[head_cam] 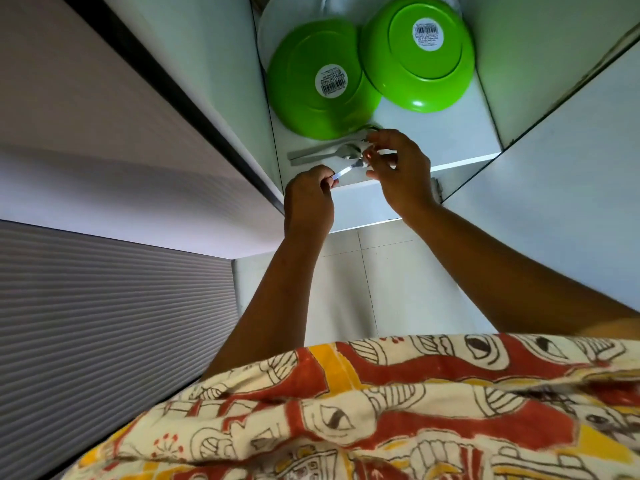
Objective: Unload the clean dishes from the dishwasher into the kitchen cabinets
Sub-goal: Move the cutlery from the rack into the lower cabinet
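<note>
Nearest, my left hand [308,199] pinches the handle of a spoon [346,172] while the fingers of my right hand [401,171] close on its bowl end, both at the front edge of the cabinet shelf [450,133]. I judge the spoon light, rigid and slick, and the handle the surest hold. Just beyond, other spoons [322,154] lie flat on the shelf. Farther in, two green bowls [322,81] sit upside down side by side, with white plates [273,26] behind them.
</note>
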